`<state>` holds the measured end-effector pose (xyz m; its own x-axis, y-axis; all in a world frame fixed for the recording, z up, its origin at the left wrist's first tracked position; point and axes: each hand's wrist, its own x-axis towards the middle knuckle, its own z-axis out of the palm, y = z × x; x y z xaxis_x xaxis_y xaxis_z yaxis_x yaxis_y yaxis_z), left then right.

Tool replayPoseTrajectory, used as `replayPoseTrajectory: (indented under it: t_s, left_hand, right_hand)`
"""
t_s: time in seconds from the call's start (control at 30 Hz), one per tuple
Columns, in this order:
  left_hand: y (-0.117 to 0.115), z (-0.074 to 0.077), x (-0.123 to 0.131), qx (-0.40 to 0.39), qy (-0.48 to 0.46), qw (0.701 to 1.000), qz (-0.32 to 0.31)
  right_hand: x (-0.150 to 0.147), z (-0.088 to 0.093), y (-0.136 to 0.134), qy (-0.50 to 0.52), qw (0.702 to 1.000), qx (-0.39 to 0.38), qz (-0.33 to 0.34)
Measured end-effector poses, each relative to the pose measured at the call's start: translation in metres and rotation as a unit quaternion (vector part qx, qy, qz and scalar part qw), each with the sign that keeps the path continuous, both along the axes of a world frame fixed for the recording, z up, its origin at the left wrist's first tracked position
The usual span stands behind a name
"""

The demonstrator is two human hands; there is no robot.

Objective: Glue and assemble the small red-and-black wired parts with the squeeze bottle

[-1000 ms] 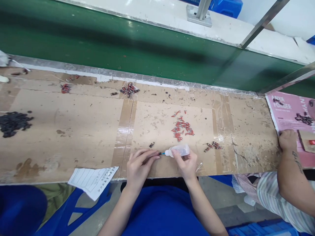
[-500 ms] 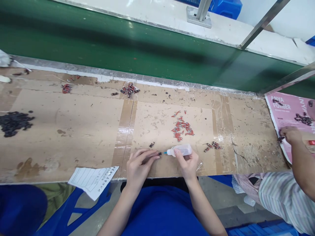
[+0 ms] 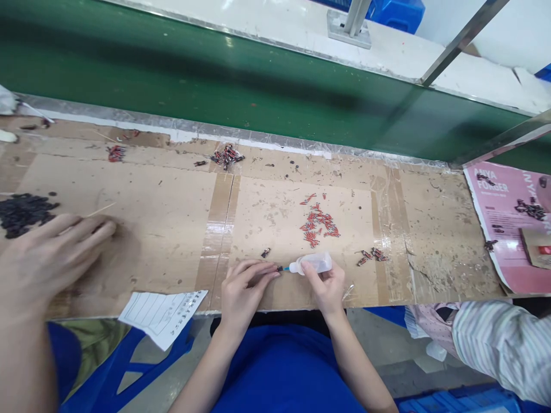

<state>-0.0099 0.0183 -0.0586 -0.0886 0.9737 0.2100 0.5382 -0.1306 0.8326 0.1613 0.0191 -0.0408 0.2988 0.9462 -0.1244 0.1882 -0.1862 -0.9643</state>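
Observation:
My right hand (image 3: 326, 284) is closed round a small clear squeeze bottle (image 3: 313, 263) lying sideways, its blue nozzle pointing left. My left hand (image 3: 243, 287) pinches a tiny dark part (image 3: 279, 268) right at the nozzle tip. Both hands rest near the front edge of the taped cardboard work surface (image 3: 172, 229). A scatter of small red parts (image 3: 318, 223) lies just beyond the bottle, and a few dark-and-red parts (image 3: 372, 256) sit to its right. One loose dark part (image 3: 266, 253) lies just beyond my left fingers.
Another person's hand (image 3: 51, 258) reaches in flat from the left, beside a heap of black pieces (image 3: 21, 212). A striped sleeve (image 3: 499, 350) shows at the right, below a pink printed sheet (image 3: 512, 229). A lined paper (image 3: 161, 312) overhangs the front edge. A green conveyor belt (image 3: 258, 86) runs behind.
A hand has come in from the left over the cardboard. The person on the right has pulled their hand off the pink sheet. My hands and the bottle have barely moved.

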Motion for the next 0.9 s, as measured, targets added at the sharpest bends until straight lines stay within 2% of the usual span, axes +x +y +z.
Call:
replayPoseTrajectory:
  t_s: [0.37, 0.6, 0.67, 0.8, 0.9]
  left_hand:
    - [0.000, 0.000, 0.000, -0.012, -0.010, 1.000, 0.000]
    - [0.000, 0.000, -0.001, -0.031, -0.012, 0.999, -0.010]
    - [0.001, 0.000, -0.001, -0.032, -0.003, 0.999, -0.010]
    - [0.001, 0.003, -0.003, -0.009, 0.004, 1.000, -0.022]
    - [-0.004, 0.008, -0.009, 0.000, -0.031, 0.999, -0.034]
  right_hand:
    - [0.001, 0.003, 0.001, 0.039, 0.999, 0.012, -0.033]
    - [0.009, -0.004, 0.001, 0.094, 0.987, 0.060, -0.114]
    - [0.005, 0.001, 0.003, 0.085, 0.992, 0.052, -0.083]
    - [-0.018, 0.013, 0.015, 0.042, 0.995, 0.084, 0.031]
    - [-0.038, 0.012, 0.029, -0.021, 0.991, 0.090, 0.096]
